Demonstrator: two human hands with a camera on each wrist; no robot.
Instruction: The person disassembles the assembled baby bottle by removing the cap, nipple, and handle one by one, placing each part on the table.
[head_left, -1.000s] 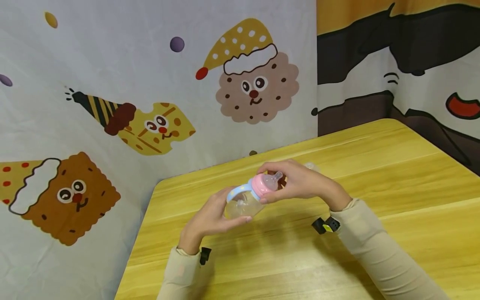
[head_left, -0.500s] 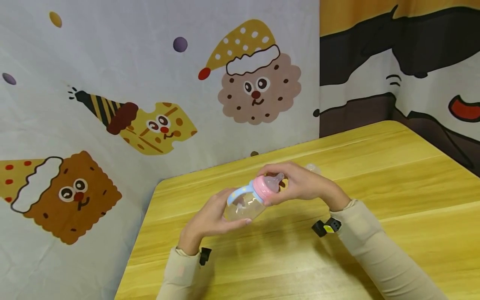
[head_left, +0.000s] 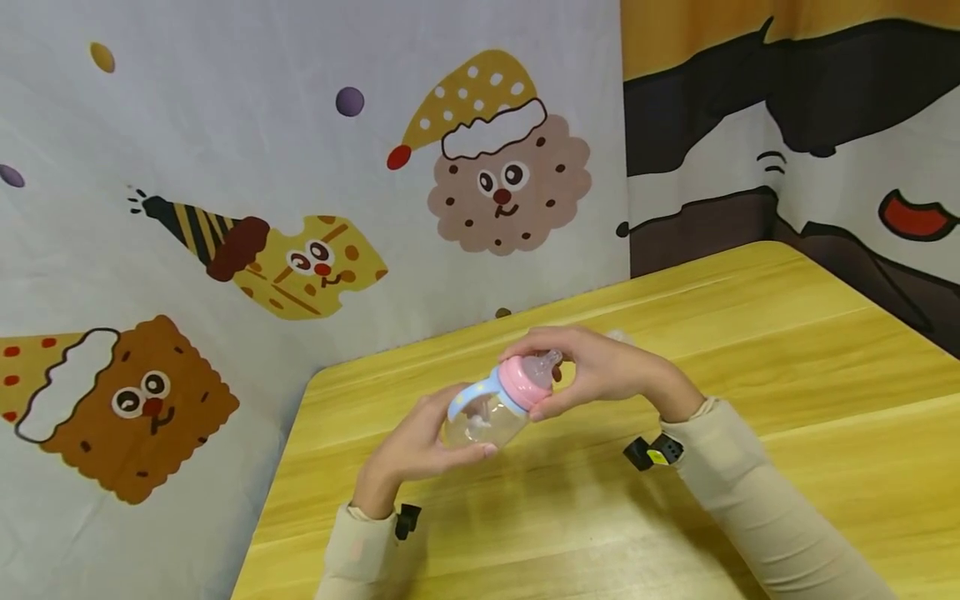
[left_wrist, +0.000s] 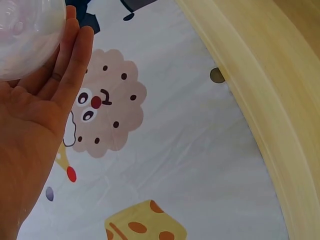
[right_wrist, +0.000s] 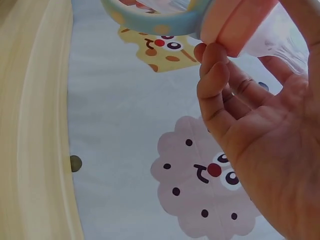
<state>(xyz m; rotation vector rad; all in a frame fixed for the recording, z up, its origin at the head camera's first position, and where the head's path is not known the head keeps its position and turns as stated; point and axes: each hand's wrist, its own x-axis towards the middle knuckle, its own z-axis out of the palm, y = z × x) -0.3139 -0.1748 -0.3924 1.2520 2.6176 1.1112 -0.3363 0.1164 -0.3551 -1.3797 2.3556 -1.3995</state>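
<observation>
A clear baby bottle (head_left: pixel 487 423) with a pale blue handle is held tilted above the table, its teat end pointing up and right. My left hand (head_left: pixel 417 439) grips the bottle's body near the base, thumb along the near side. With curled fingers and thumb, my right hand (head_left: pixel 592 372) pinches the pink collar (head_left: pixel 523 383) below the clear teat (head_left: pixel 543 363). The right wrist view shows fingertips on the pink collar (right_wrist: pixel 235 25) beside the spotted blue handle (right_wrist: pixel 155 22). In the left wrist view the rounded clear base (left_wrist: pixel 30 40) lies against the palm.
Behind my right hand, a small clear object (head_left: pixel 619 336) stands on the wooden table (head_left: pixel 735 350), mostly hidden. A cartoon-printed cloth (head_left: pixel 300 150) hangs along the table's far and left sides.
The grip on the bottle's body stays the same. My right hand's fingers shift slightly around the pink collar, and the thumb now sits lower on its near edge. The head view moves a little.
</observation>
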